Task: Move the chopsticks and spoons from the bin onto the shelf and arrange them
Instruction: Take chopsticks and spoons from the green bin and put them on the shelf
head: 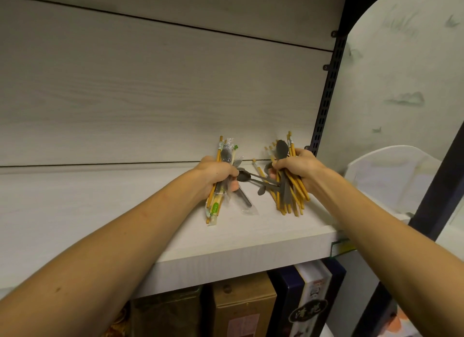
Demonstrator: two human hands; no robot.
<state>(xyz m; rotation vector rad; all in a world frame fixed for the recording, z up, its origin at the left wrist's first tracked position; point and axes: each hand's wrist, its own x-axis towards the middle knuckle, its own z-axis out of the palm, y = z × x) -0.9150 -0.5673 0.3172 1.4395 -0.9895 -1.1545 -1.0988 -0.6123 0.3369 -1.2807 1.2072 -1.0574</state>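
Chopsticks [293,193] and spoons [281,149] sit in two fistfuls over the white shelf [125,211]. The left hand [217,174] curls tight round a mixed bunch [218,193], some pieces in clear wrappers with green print. The right hand [296,166] clenches the bigger bundle of bare sticks.

Between the fists a few spoons [247,177] cross and seem to catch on both bunches, so pulling the hands apart could drag some loose and send them off the front edge. The sticks splay at their lower ends, so a slack grip would likely scatter them, and the wrappers look slippery.

A white bin [391,178] stands at the right end of the shelf; what it holds cannot be told from this angle. Boxes [243,309] stand on the level below.
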